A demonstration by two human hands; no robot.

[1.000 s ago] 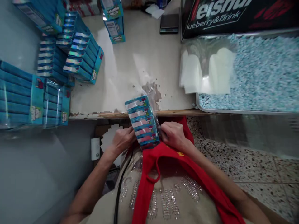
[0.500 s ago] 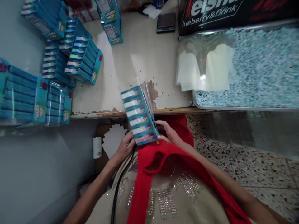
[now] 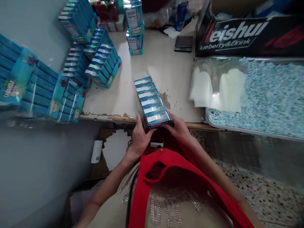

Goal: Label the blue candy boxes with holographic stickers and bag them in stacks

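Head view: the pack of blue boxes [image 3: 150, 102] is located between the two hands and ahead of them, slanting away and to the left. The left hand [image 3: 140, 136] grasps the near left corner, fingers along the side, thumb at the near end. The right hand [image 3: 180, 129] grasps the near right corner, thumb likewise at the near end. The pack's near end is above the worn front edge of the table [image 3: 163, 68]; its far end is over the tabletop. Whether its underside touches the table cannot be told. The red apron [image 3: 171, 162] is below the hands. Stacked blue boxes [image 3: 104, 65] stand to the left; a tray [image 3: 251, 132] of pale blue pieces [image 3: 273, 95] is to the right.
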